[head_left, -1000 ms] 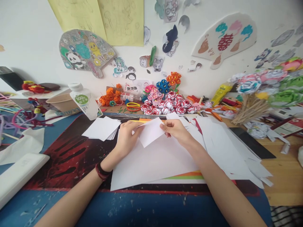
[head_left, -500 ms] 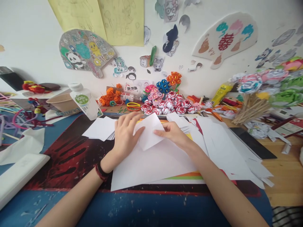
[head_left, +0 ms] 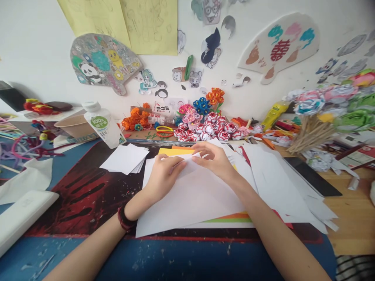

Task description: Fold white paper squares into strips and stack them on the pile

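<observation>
My left hand [head_left: 164,176] and my right hand [head_left: 215,159] press a small folded white paper [head_left: 190,163] flat onto a large white sheet [head_left: 190,199]. The left fingers lie curled over the paper's left part, with a fingertip on the fold. The right fingers are bent down along its upper edge. A stack of small white paper squares [head_left: 124,159] lies just left of my left hand. Yellow and orange coloured sheets [head_left: 175,150] peek out behind the folded piece.
A white bottle with a green label [head_left: 103,125] and a paper bowl [head_left: 74,125] stand at the back left. Paper flowers [head_left: 209,130] line the wall. More white sheets [head_left: 275,183] and a dark phone [head_left: 312,175] lie right. A white box [head_left: 23,212] sits at left.
The folded paper was held up in both hands, then lowered onto the large sheet. Both hands now press it flat.
</observation>
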Motion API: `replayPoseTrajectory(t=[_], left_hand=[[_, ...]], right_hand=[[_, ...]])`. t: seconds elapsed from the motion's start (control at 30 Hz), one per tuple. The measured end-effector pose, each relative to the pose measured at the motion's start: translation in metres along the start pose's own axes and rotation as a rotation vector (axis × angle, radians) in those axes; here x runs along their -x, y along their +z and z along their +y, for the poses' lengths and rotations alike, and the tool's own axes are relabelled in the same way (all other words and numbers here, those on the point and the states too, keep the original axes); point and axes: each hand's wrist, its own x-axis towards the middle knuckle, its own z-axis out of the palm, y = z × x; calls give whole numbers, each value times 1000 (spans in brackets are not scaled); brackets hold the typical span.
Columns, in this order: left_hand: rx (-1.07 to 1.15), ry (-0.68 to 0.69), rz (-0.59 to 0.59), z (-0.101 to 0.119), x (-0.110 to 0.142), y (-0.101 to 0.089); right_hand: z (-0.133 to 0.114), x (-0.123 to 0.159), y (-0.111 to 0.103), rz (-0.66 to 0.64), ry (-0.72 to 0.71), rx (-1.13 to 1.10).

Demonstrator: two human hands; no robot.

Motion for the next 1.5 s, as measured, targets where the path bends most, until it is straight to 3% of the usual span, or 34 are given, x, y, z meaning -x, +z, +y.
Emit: replayPoseTrajectory(t=[0.13, 0.23, 0.37, 0.63, 0.83, 0.97, 1.3, 1.5], left_hand=[[166, -114, -57, 6, -3, -3], [224, -129, -54, 8, -3, -3], [145, -98, -18, 8, -2, -1], [167, -54, -92, 8, 0, -2], [175, -145, -126, 14, -1, -3], [209, -173, -124, 17, -4, -6], [140, -131, -110, 14, -4, -9], [32, -190, -107, 6, -7, -11]], right_hand=[[1, 3, 2, -194, 29, -85], [3, 5, 6, -169, -3, -29], [1, 7, 9, -183, -86, 94], [-9, 12, 10, -82, -261, 206], [-6, 17, 15, -9, -521, 305], [-4, 20, 17, 46, -610, 355], [-8, 18, 9, 149, -642, 371], [-7, 14, 3, 211, -594, 376]])
